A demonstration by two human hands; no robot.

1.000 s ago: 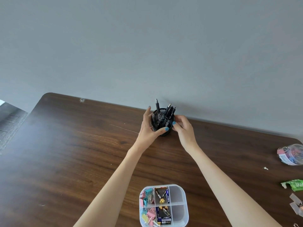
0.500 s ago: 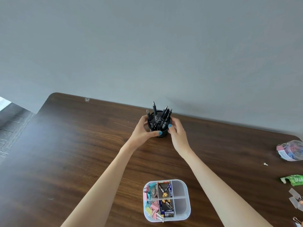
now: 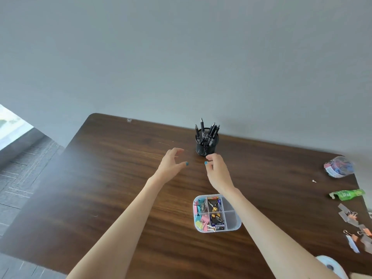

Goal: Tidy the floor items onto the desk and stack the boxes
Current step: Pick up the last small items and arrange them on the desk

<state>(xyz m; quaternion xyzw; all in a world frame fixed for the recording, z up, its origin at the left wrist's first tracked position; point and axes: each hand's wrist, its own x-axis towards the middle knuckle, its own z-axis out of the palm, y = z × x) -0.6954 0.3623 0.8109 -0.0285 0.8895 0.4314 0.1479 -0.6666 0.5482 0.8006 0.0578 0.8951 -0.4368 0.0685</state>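
We are looking at the black mesh pen holder [image 3: 206,147], which is standing upright on the worktop [image 3: 120,178] at about 12 o'clock from us, close to the far edge by the wall. Our left hand [image 3: 171,164] is hovering at its 8 o'clock and our right hand [image 3: 217,172] at its 6 o'clock. The right fingers [image 3: 211,157] are lying very near its base, and we cannot tell whether they are touching it. Both hands are hanging half open, fingers loosely curved, holding nothing.

The clear organiser box [image 3: 231,218] is sitting at 6 o'clock from the holder, with binder clips [image 3: 201,218] and batteries [image 3: 218,220] lying loose in its compartments.

We are judging the holder as light and stiff, but top-heavy because of the pens [image 3: 209,131], so we are advising a hold low around the mesh wall. The box is showing no lid, so we are expecting it to spill easily. We are advising a hold on two opposite walls, keeping it level.
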